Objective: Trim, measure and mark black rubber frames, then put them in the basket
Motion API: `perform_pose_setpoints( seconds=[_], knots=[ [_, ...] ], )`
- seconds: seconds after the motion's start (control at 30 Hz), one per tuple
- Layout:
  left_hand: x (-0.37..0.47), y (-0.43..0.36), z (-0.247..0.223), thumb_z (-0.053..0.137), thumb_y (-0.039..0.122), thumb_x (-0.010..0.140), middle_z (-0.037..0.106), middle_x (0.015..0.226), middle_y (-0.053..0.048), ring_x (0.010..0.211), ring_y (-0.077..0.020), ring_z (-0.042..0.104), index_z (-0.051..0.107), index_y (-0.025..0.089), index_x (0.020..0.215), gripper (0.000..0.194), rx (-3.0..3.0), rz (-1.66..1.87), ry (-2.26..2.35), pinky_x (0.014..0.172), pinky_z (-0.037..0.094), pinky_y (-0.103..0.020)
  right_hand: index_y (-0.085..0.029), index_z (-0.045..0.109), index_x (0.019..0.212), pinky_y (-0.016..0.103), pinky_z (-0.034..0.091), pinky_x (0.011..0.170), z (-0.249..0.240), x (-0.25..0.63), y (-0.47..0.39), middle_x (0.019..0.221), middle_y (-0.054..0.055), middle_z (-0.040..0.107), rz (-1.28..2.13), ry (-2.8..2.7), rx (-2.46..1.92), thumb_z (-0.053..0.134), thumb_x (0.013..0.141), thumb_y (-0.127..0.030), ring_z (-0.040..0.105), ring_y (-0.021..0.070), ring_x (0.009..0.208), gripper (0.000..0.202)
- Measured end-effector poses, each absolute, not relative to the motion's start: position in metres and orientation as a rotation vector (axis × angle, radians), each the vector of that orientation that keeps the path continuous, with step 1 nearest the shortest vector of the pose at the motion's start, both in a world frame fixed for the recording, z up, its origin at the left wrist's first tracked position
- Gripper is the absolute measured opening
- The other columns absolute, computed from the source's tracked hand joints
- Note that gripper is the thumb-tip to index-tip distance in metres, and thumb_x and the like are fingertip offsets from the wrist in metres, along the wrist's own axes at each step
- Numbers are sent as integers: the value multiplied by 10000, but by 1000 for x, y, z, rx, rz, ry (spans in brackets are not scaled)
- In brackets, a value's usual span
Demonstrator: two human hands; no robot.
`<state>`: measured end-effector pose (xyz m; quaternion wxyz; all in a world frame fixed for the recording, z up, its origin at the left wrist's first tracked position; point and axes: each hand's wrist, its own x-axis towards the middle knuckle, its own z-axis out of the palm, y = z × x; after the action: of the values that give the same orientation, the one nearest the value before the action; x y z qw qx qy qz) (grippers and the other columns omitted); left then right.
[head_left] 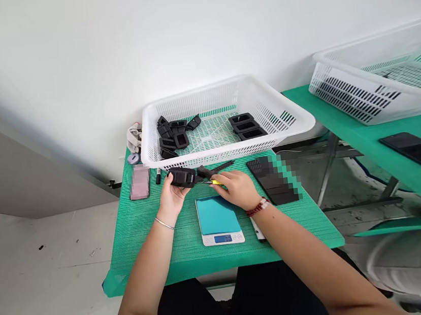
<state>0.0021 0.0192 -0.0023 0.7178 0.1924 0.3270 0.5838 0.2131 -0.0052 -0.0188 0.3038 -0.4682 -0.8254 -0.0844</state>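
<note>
My left hand [172,199] is closed on a black molded plastic part [182,176], tilted above the green table. My right hand [237,187] grips a yellow-handled knife [215,182], its thin metal blade reaching the right end of the part. Whether the blade touches the plastic I cannot tell. Just behind the knife are dark scraps [205,171], partly covered by my fingers. Below my hands sits a kitchen scale [218,218] with a teal platform and a display that seems to read 0.0.
A white basket [284,133] behind my hands holds several black parts [180,139] at left and a stacked group [248,126] at right. A black tablet-like device [271,186], a pinkish phone [139,182] and a marker [158,176] lie around. Another table [391,130] carries a second basket [363,87].
</note>
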Motion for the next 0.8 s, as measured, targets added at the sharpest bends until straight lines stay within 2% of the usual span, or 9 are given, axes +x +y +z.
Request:
perform_pose_setpoints(
  seconds=[0.27, 0.8],
  knots=[
    [6, 20, 0, 542, 317, 867, 707, 823, -46, 695, -141, 679, 629, 160, 950, 198, 410, 1271, 766, 579, 562, -216, -161, 642, 938, 280, 294, 568, -17, 215, -6, 703, 41, 647, -241, -2147, -1291, 467, 921, -357, 478, 141, 575, 263],
    [4, 18, -2, 556, 363, 866, 713, 862, -54, 710, -142, 679, 635, 160, 956, 236, 378, 1254, 785, 631, 553, -236, -168, 652, 938, 284, 319, 591, -17, 215, -5, 721, 47, 655, -223, -2144, -1347, 472, 915, -363, 504, 146, 597, 266]
  ],
)
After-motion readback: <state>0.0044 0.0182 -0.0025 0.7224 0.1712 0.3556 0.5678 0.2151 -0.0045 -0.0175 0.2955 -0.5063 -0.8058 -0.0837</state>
